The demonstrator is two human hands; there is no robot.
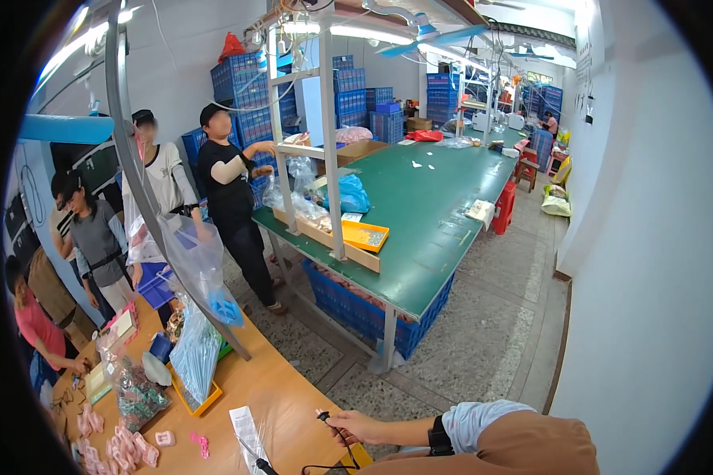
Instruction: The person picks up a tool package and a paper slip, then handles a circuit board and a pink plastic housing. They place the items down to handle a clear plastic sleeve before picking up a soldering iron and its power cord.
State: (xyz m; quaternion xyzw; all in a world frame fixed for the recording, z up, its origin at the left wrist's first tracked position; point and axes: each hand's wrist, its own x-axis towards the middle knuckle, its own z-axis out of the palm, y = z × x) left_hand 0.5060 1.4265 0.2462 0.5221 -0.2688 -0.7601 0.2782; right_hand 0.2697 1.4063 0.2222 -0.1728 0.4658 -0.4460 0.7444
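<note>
My right hand [355, 428], wearing a black wristband, reaches in from the lower right over the table's near edge. Its fingers are closed round the black plug-like end [323, 416] of a cord, which loops down below the hand. My left hand is out of view. Left of the hand, a white printed paper strip [248, 434] lies on the wooden table [289, 380]. A thin metal tool with a black handle [266, 467] lies partly over it, cut off by the lower edge. Small bright pink pieces [201, 445] and pale pink moulded parts [127, 450] lie further left.
A yellow tray [206, 406] holds bagged blue sticks [195, 356], beside a bag of dark small parts [139, 396]. A grey metal post [178, 273] rises by the table. Several people stand to the left. Beyond is a green worktable [420, 206] with blue crates [348, 301] underneath; a white wall [650, 277] borders the right.
</note>
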